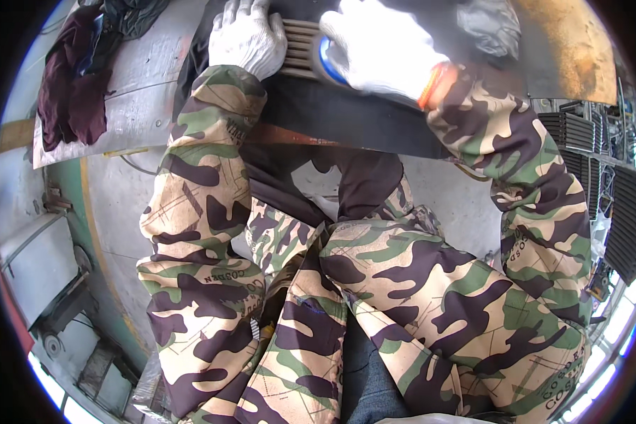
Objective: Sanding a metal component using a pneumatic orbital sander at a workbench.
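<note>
A narrow slatted piece [299, 48] with brown-grey parallel bars lies on a black sheet [346, 107] on the table. My left hand [247, 39], in a white knit glove, rests at the piece's left end with its fingers stretched out flat. Over the right end, my right hand [381, 49] in a white glove is closed around a round, blue-edged object [328, 60]. Most of that object is hidden under the glove, so its exact kind does not show. The two hands are apart, with the bars visible between them.
Dark red and black cloths [74, 106] lie on the metal tabletop [145, 85] at left. A crumpled clear plastic bag [489, 27] sits far right, near a rusty-brown sheet [572, 49]. Stacked dark slatted parts [576, 133] stand on the right. A wheeled machine [46, 265] is at lower left.
</note>
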`<state>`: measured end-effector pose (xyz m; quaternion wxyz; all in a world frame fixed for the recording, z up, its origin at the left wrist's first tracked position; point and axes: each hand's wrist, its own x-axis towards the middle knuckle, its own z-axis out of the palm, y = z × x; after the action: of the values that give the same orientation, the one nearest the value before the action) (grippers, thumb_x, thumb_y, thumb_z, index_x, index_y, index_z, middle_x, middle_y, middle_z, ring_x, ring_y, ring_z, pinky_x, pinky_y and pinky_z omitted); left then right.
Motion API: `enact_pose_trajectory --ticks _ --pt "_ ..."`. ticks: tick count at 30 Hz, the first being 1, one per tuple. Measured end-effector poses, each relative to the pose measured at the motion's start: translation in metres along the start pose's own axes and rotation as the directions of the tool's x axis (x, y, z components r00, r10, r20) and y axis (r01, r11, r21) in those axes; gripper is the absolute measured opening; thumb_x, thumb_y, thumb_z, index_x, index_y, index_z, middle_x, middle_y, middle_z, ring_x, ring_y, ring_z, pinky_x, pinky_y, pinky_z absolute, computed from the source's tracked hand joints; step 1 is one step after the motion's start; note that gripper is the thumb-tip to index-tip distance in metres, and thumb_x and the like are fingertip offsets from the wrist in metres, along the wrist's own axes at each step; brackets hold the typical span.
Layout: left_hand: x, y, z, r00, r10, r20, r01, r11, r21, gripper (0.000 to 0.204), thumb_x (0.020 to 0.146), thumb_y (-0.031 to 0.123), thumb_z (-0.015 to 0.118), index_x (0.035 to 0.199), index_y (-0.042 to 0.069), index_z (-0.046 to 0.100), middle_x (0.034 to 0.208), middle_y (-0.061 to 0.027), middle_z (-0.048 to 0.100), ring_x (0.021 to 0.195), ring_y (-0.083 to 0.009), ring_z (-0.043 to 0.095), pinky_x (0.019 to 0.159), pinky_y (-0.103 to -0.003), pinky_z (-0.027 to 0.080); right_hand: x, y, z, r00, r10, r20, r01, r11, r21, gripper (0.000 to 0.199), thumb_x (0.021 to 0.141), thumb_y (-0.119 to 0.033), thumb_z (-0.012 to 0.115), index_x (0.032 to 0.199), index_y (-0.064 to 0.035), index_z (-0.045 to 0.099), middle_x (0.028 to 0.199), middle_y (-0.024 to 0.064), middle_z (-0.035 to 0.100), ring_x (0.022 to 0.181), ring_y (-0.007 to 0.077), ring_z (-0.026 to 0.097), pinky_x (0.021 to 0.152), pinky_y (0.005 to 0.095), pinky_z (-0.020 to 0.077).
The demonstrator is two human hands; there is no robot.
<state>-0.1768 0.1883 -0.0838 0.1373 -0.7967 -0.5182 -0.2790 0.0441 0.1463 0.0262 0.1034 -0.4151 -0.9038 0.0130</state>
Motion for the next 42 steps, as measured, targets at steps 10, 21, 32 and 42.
enact_pose_trajectory --ticks 10,21,32,42 --pt "-0.012 0.001 -0.007 0.991 0.069 0.116 -0.086 0.985 0.15 0.037 0.099 0.027 0.054 0.127 0.007 0.068 0.134 -0.0184 0.065 0.126 -0.0381 0.057 0.107 -0.05 0.043 0.009 0.003 -0.001 0.997 0.062 0.054 -0.062 0.998 -0.006 0.023 0.089 -0.024 0.06 0.1 -0.0054 0.066 0.097 0.0206 0.065 0.092 0.0401 0.067 0.078 0.0538 0.055" --pt "-0.017 -0.006 -0.005 0.996 0.083 0.036 -0.087 0.984 0.153 0.038 0.099 0.026 0.054 0.129 0.007 0.067 0.132 -0.0196 0.066 0.127 -0.0388 0.057 0.108 -0.05 0.042 0.021 0.005 0.006 0.991 0.115 0.075 -0.112 0.993 -0.036 0.026 0.09 -0.026 0.059 0.103 -0.0053 0.068 0.102 0.0215 0.067 0.099 0.0408 0.067 0.082 0.0527 0.0558" --pt "-0.019 -0.007 -0.008 0.994 0.072 0.085 -0.083 0.987 0.135 0.038 0.1 0.027 0.054 0.132 0.012 0.068 0.132 -0.0193 0.065 0.125 -0.039 0.058 0.108 -0.05 0.042 0.019 0.016 0.007 0.988 0.13 0.087 -0.125 0.99 -0.061 0.025 0.088 -0.025 0.061 0.102 -0.0049 0.066 0.102 0.0202 0.066 0.096 0.0396 0.067 0.081 0.0517 0.0559" --pt "-0.016 -0.01 -0.009 0.99 0.111 0.086 -0.12 0.987 0.108 0.035 0.1 0.025 0.055 0.13 0.012 0.068 0.133 -0.0174 0.064 0.124 -0.0403 0.057 0.108 -0.051 0.041 0.022 0.012 0.004 0.997 0.065 0.041 -0.064 0.998 -0.023 0.024 0.089 -0.024 0.059 0.1 -0.0043 0.067 0.103 0.0222 0.067 0.096 0.0407 0.068 0.079 0.0516 0.0562"
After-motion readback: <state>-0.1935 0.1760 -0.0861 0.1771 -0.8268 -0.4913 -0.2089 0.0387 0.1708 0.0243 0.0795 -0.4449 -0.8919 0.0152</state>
